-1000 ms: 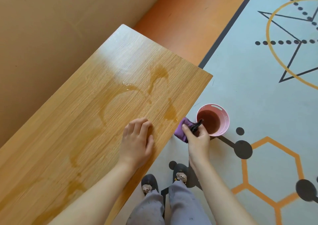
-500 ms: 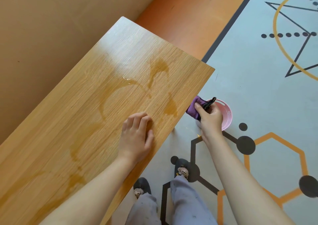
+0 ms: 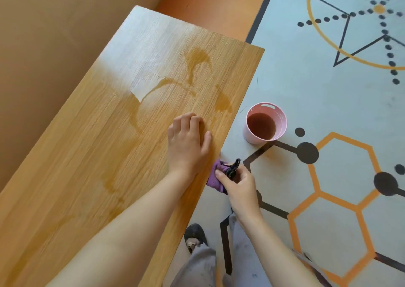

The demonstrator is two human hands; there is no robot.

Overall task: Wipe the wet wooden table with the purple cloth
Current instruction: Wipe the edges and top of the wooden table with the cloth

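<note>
Two hands, left hand (image 3: 188,144) flat on one table (image 3: 87,144), right hand (image 3: 240,190) fingers gripping one purple cloth (image 3: 213,180), one pink cup (image 3: 282,120)

A single head-worn view looks steeply down from close above, the wooden worktop (image 3: 114,133) filling the left and the patterned floor mat (image 3: 328,102) the right.
</note>
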